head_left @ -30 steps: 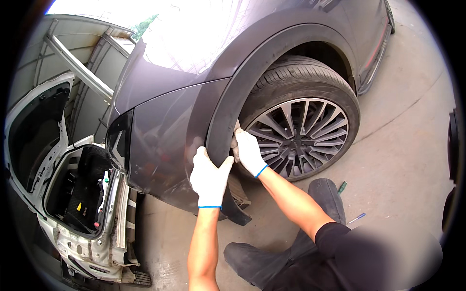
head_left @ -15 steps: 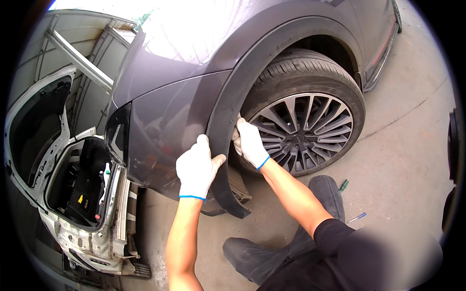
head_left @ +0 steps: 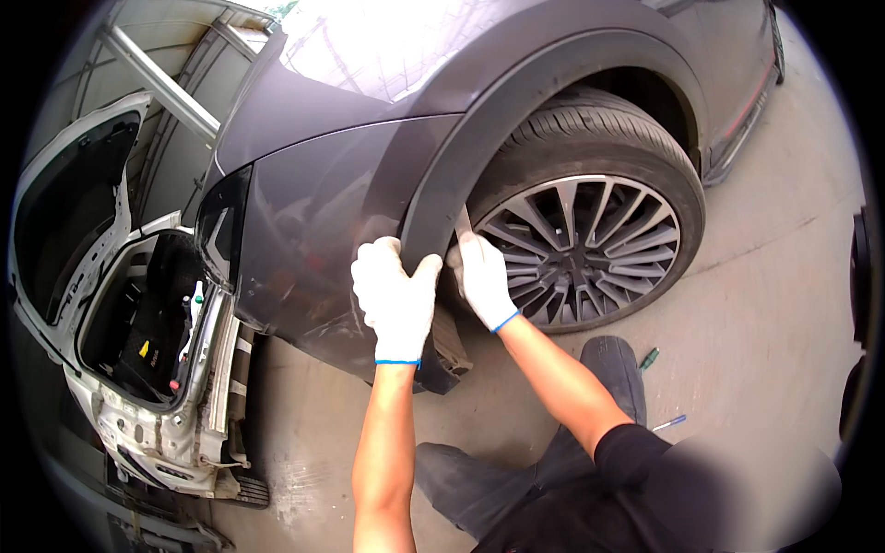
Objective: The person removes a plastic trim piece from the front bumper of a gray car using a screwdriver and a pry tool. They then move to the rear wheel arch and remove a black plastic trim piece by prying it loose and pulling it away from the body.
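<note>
- By the left hand point(head_left: 396, 300), white-gloved, the dark wheel-arch trim point(head_left: 435, 217) is pressed, fingers spread wide between trim and grey body panel point(head_left: 309, 230).
- By the right hand point(head_left: 482, 281), a pale flat strip point(head_left: 463, 221) is gripped, pointed upward beside the trim's inner edge.
- Around the wheel point(head_left: 590, 230), the trim's long axis is curved, its lower end pointed floorward.
- Beyond, a white vehicle body point(head_left: 111, 401) is seen, hatch point(head_left: 126, 198) raised.

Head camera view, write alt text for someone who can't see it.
A person's white-gloved left hand is on the dark wheel-arch trim of a gray car, while the gloved right hand is at the trim's inner edge, beside a spoked wheel. At left, a white vehicle stands open.
</note>
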`<action>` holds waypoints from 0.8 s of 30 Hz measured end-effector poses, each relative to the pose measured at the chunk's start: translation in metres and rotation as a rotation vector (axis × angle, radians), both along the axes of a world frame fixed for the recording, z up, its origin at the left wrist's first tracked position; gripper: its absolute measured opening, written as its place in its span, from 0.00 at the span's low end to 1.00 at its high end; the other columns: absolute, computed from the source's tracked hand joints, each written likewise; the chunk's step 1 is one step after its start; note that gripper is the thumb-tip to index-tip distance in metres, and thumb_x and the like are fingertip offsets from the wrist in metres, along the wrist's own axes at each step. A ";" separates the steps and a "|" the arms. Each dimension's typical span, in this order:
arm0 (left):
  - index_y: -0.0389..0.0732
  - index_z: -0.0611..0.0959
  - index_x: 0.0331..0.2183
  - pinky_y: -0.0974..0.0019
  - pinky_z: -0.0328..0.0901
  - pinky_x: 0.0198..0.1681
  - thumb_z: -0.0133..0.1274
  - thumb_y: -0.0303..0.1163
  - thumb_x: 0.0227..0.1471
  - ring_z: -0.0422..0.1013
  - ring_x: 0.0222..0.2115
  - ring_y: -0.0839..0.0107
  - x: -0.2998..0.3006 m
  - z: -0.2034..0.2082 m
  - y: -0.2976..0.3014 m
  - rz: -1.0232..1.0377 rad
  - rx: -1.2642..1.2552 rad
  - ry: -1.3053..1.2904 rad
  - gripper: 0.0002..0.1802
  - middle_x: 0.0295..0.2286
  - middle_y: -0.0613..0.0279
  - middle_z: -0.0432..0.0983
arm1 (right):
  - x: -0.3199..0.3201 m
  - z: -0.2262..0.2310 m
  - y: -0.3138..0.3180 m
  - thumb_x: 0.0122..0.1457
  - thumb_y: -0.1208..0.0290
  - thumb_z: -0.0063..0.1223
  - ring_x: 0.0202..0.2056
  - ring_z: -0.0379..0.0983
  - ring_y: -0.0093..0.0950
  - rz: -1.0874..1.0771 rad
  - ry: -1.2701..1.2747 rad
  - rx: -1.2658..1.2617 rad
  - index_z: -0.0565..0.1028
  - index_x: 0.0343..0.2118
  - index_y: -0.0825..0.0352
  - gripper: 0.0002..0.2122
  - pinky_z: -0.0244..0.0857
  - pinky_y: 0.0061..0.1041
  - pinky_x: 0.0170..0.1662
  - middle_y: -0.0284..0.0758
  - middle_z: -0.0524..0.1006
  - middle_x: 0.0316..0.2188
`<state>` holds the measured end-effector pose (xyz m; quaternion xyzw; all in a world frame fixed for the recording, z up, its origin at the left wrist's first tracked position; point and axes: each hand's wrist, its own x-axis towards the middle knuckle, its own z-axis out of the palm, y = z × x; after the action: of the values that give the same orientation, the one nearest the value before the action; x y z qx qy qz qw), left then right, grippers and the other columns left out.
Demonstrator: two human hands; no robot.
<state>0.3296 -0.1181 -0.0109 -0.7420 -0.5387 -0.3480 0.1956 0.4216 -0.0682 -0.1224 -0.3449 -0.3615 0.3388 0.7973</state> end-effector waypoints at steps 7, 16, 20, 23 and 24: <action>0.36 0.78 0.38 0.52 0.64 0.42 0.69 0.36 0.41 0.68 0.39 0.51 -0.007 0.002 0.003 -0.057 0.079 0.003 0.23 0.35 0.53 0.71 | 0.008 0.000 0.014 0.71 0.58 0.43 0.17 0.59 0.17 0.268 0.101 -0.004 0.74 0.26 0.69 0.20 0.54 0.22 0.22 0.27 0.69 0.16; 0.40 0.78 0.35 0.51 0.62 0.39 0.70 0.34 0.37 0.66 0.35 0.53 -0.006 -0.009 0.008 -0.122 0.094 -0.100 0.22 0.33 0.55 0.69 | 0.005 0.003 0.011 0.72 0.56 0.39 0.14 0.57 0.15 0.146 0.124 -0.090 0.70 0.26 0.63 0.19 0.49 0.20 0.16 0.25 0.67 0.15; 0.41 0.78 0.34 0.52 0.61 0.38 0.70 0.33 0.35 0.66 0.34 0.55 -0.011 -0.008 0.008 -0.157 0.088 -0.117 0.22 0.32 0.58 0.69 | 0.000 0.005 0.011 0.73 0.52 0.36 0.12 0.53 0.18 0.163 0.132 -0.031 0.67 0.25 0.61 0.21 0.47 0.22 0.16 0.25 0.62 0.12; 0.41 0.78 0.34 0.52 0.60 0.38 0.70 0.33 0.35 0.66 0.34 0.56 -0.015 -0.007 0.009 -0.192 0.088 -0.136 0.22 0.32 0.58 0.68 | 0.004 0.005 0.016 0.72 0.48 0.36 0.11 0.52 0.19 0.249 0.167 -0.036 0.68 0.25 0.62 0.23 0.46 0.22 0.15 0.25 0.59 0.10; 0.42 0.78 0.34 0.53 0.60 0.37 0.69 0.34 0.35 0.65 0.34 0.56 -0.016 -0.007 0.010 -0.197 0.088 -0.150 0.22 0.32 0.59 0.68 | 0.006 0.003 0.017 0.72 0.47 0.37 0.11 0.52 0.19 0.271 0.165 -0.037 0.68 0.25 0.62 0.24 0.46 0.22 0.15 0.25 0.59 0.10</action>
<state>0.3133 -0.1082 -0.0183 -0.7540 -0.4603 -0.4433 0.1521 0.4276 -0.0517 -0.1193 -0.2787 -0.3317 0.4768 0.7648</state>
